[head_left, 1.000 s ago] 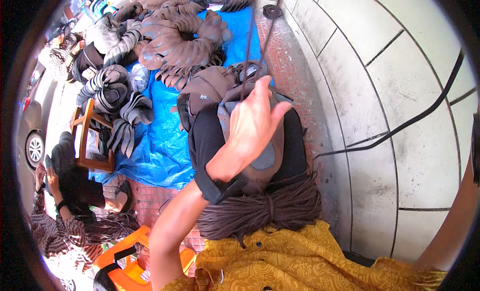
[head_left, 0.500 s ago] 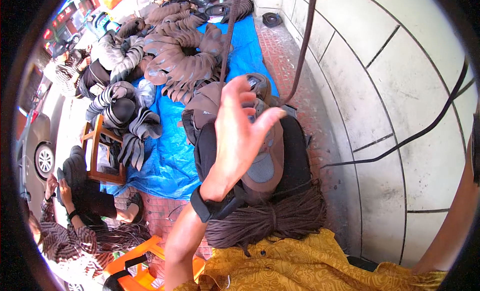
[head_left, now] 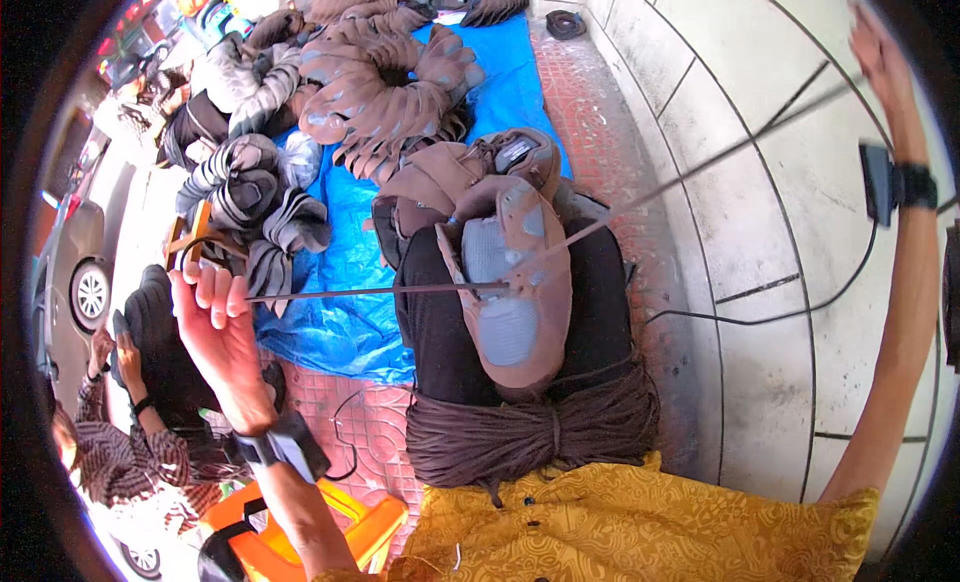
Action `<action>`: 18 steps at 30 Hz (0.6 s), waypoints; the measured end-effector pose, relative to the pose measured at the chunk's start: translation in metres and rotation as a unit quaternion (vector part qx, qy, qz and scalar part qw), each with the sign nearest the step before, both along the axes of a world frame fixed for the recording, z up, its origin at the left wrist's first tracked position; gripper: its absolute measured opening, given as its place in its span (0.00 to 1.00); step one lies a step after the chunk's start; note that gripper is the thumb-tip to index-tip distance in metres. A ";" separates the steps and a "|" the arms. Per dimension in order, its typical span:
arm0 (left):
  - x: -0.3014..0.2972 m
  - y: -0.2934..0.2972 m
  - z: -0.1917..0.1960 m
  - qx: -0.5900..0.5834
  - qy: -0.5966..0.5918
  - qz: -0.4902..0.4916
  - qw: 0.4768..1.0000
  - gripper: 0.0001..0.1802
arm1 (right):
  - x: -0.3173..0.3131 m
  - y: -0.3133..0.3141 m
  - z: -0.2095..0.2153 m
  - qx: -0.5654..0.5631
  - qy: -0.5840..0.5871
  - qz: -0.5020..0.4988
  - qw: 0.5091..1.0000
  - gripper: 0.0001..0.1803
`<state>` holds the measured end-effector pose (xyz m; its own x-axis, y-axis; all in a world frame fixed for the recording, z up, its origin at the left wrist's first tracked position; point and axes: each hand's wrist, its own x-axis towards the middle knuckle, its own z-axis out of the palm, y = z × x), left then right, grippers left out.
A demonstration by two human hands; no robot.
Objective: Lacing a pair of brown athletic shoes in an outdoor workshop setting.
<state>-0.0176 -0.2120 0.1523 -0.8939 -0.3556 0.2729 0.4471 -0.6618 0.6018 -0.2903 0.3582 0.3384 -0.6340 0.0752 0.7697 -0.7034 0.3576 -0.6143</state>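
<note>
A brown shoe upper (head_left: 548, 322) with grey mesh patches lies across my black-trousered knees. From it a dark shoelace (head_left: 390, 291) runs taut both ways. My left hand (head_left: 212, 317) is out at the left, fingers curled round one side of the lace. High at the right, in front of the wall, my right hand (head_left: 882, 67) is where the other side of the lace ends; its fingers are slightly blurred. Another brown upper (head_left: 430, 182) rests just beyond the knees. A tied bundle of dark brown laces (head_left: 530, 437) sits on my lap.
Piles of brown uppers (head_left: 375, 82) and grey uppers (head_left: 240, 187) cover a blue tarp (head_left: 345, 332). A tiled wall (head_left: 750, 232) stands close on the right. At lower left are an orange stool (head_left: 375, 527) and a person (head_left: 130, 462) handling dark uppers.
My left hand has moved from over the upper out to the left. My right hand has risen into view at the right. The lace, earlier hanging upward, is now stretched sideways.
</note>
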 end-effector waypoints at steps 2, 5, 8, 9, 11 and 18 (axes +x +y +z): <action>-0.006 -0.024 -0.034 0.019 -0.034 0.037 0.999 0.14 | -0.004 0.086 0.019 0.295 -0.226 -0.164 0.914 0.19; 0.009 -0.049 -0.075 0.045 -0.107 0.098 0.988 0.14 | -0.002 0.078 -0.069 0.577 0.073 -0.134 0.802 0.13; 0.032 -0.070 -0.119 0.052 -0.175 0.150 0.972 0.14 | 0.004 0.060 -0.133 0.746 0.000 -0.198 0.636 0.07; 0.036 -0.074 -0.134 0.064 -0.213 0.162 0.961 0.14 | 0.005 0.070 -0.142 0.756 -0.019 -0.213 0.619 0.06; 0.049 -0.079 -0.161 0.089 -0.284 0.187 0.936 0.14 | 0.006 0.093 -0.160 0.767 -0.041 -0.222 0.601 0.05; 0.065 -0.123 -0.225 0.079 -0.421 0.202 0.881 0.12 | 0.022 0.107 -0.190 0.760 -0.077 -0.227 0.604 0.07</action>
